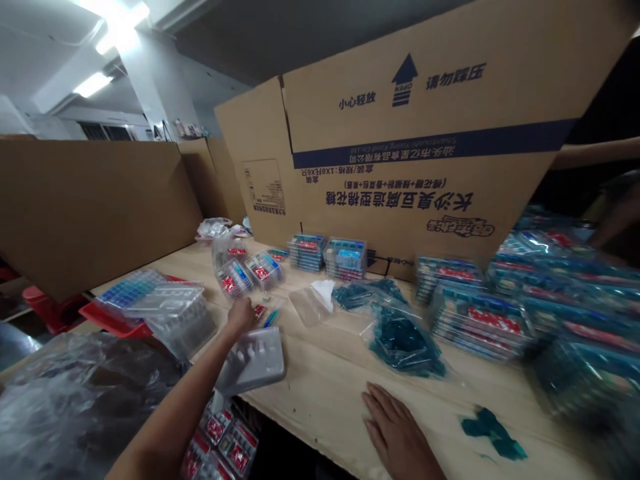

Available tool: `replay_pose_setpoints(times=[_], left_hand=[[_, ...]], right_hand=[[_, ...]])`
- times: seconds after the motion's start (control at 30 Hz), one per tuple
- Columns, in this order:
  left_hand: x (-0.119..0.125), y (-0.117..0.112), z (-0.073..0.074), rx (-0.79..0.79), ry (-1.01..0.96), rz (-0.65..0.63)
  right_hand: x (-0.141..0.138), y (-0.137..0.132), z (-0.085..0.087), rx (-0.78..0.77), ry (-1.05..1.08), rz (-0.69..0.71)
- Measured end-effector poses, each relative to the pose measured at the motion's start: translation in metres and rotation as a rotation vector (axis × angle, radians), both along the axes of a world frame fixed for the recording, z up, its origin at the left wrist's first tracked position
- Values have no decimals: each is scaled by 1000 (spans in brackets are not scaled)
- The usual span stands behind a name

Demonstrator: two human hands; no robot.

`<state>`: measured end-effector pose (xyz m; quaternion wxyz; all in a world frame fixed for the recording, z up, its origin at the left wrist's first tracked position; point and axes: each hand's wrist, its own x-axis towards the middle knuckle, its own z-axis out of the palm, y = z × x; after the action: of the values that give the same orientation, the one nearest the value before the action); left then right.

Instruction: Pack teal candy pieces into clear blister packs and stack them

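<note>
My left hand (241,315) reaches forward over the table, its fingers curled in and mostly turned away, so what they hold is hidden. Just right of it lie a small red packet (259,311) and a thin blue strip (271,319). Under my left forearm is a clear moulded plastic tray (255,357) at the table's front edge. Beyond the hand sit two clear packs with red and blue contents, a left pack (234,279) and a right pack (263,269). My right hand (397,430) rests palm down on the table, fingers stretched out, holding nothing.
A big cardboard box (380,167) stands behind the table (320,373). Dark green packets fill a clear bag (405,337); loose ones (493,433) lie at right. Stacked packs (480,320) crowd the right side. Nested trays (170,310) sit in a red basket (113,320).
</note>
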<state>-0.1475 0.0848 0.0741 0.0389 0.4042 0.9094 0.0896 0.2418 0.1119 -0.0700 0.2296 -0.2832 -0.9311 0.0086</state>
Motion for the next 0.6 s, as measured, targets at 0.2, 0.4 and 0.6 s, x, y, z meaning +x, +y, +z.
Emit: replay_pose_setpoints(times=[0.2, 0.4, 0.6], left_hand=[[-21, 9, -20, -148, 0, 11], [-9, 4, 9, -111, 101, -59], [49, -63, -7, 49, 252, -288]], right_hand=[[-52, 3, 56, -201, -132, -16], [-155, 40, 103, -305, -117, 128], [-183, 61, 99, -384, -168, -49]])
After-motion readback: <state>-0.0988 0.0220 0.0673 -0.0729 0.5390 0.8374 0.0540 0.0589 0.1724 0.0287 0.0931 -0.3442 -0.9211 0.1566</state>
